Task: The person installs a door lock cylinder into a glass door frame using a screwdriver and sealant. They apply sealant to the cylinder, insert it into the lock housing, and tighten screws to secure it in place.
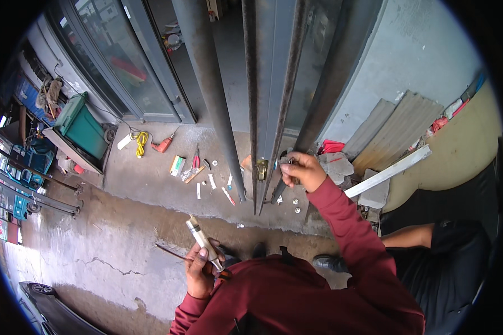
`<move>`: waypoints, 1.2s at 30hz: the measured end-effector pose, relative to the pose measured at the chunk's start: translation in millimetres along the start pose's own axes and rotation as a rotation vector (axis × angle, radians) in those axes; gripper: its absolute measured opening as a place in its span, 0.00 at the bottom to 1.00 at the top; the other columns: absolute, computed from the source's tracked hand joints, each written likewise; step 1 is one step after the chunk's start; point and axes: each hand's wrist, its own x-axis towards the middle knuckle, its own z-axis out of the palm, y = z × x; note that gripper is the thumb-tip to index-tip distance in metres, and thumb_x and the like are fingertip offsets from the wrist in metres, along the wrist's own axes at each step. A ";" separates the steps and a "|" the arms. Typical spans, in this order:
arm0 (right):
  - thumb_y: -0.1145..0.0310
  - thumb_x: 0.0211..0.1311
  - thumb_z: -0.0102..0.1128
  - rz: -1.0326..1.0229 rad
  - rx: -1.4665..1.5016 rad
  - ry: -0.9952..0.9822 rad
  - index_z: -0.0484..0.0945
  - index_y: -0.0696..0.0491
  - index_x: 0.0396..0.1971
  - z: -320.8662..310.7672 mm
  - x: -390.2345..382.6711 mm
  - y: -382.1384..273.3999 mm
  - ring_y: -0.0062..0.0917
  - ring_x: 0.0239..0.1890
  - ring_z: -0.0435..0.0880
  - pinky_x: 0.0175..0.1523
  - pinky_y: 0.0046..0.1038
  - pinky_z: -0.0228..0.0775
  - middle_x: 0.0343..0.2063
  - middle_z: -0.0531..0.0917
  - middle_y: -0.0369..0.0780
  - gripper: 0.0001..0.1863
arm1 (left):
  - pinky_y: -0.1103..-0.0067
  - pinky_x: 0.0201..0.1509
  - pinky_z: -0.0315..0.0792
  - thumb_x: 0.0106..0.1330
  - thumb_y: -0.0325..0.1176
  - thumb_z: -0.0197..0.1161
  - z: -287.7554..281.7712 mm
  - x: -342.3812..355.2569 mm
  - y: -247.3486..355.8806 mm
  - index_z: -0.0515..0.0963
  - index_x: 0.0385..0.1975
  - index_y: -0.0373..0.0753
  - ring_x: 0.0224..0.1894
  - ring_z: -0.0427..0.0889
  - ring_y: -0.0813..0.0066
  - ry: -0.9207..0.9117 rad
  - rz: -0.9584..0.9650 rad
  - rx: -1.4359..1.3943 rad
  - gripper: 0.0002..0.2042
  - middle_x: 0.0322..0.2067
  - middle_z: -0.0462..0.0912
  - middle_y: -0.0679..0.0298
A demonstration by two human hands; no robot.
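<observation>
Holding pale tube (204, 242) + screwdriver (224, 274) in L hand (198, 268), grip closed round both. Pinching small dark metal pc (286, 160) w/ R hand (304, 172), grip almost closed, at edge of door (274, 84) nr brass-col. fitting (261, 169). Prob. midway: w/ fitting apparently seated, dark pc not yet released, pliers (196, 160) & drill (163, 144) lying on ground (142, 178).

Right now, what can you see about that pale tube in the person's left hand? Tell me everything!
The pale tube is a long, narrow cylinder with a darker band and a thin, tan tip at its far end. It looks smooth; its material is hard to tell. It slants forward and left, gripped by the left hand.
</observation>
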 end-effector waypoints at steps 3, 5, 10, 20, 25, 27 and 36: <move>0.75 0.63 0.59 -0.697 -1.026 0.318 0.75 0.57 0.31 12.1 -8.5 -7.4 0.39 0.24 0.78 0.30 0.36 0.69 0.27 0.75 0.42 0.03 | 0.85 0.19 0.61 0.68 0.55 0.60 -0.4 1.5 -1.4 0.74 0.48 0.30 0.16 0.67 0.83 -0.007 0.002 0.000 0.28 0.25 0.80 0.58; 0.76 0.62 0.60 -0.730 -0.990 0.341 0.75 0.57 0.32 16.4 -9.0 -12.9 0.44 0.25 0.77 0.32 0.36 0.69 0.28 0.74 0.45 0.03 | 0.86 0.21 0.62 0.70 0.50 0.60 -1.7 2.2 -1.6 0.75 0.49 0.31 0.17 0.69 0.83 -0.030 -0.006 -0.059 0.24 0.25 0.81 0.59; 0.72 0.69 0.56 -0.790 -0.845 0.370 0.75 0.58 0.30 20.4 -6.7 -5.0 0.36 0.22 0.76 0.29 0.30 0.65 0.23 0.74 0.42 0.08 | 0.84 0.19 0.62 0.69 0.55 0.59 -2.5 1.4 -4.0 0.74 0.48 0.31 0.17 0.68 0.81 0.017 -0.019 -0.035 0.27 0.26 0.80 0.57; 0.51 0.73 0.52 0.281 0.420 0.038 0.73 0.54 0.25 2.5 7.0 1.7 0.16 0.15 0.67 0.18 0.21 0.54 0.16 0.71 0.32 0.23 | 0.85 0.19 0.63 0.69 0.50 0.57 -5.4 3.1 -8.0 0.75 0.48 0.32 0.15 0.68 0.82 0.016 -0.009 -0.055 0.23 0.25 0.80 0.57; 0.49 0.74 0.53 -0.591 -0.661 0.356 0.76 0.55 0.28 18.6 3.9 8.8 0.18 0.17 0.69 0.22 0.20 0.59 0.18 0.74 0.36 0.24 | 0.85 0.19 0.63 0.69 0.50 0.58 -4.9 7.4 -9.6 0.76 0.47 0.33 0.15 0.68 0.82 0.018 -0.022 -0.065 0.23 0.25 0.81 0.57; 0.51 0.75 0.52 -0.407 -0.321 0.278 0.72 0.53 0.22 16.5 9.0 10.7 0.19 0.14 0.66 0.19 0.22 0.57 0.16 0.72 0.35 0.23 | 0.85 0.19 0.63 0.69 0.50 0.59 -4.8 7.2 -8.1 0.76 0.47 0.33 0.15 0.68 0.82 0.022 -0.027 -0.056 0.23 0.25 0.81 0.57; 0.54 0.75 0.54 0.200 0.279 -0.124 0.70 0.52 0.22 1.7 0.7 -6.6 0.17 0.14 0.65 0.18 0.21 0.54 0.17 0.70 0.32 0.22 | 0.86 0.19 0.63 0.69 0.49 0.59 -5.2 8.3 -7.7 0.76 0.47 0.33 0.15 0.68 0.83 0.008 -0.022 -0.081 0.22 0.25 0.81 0.57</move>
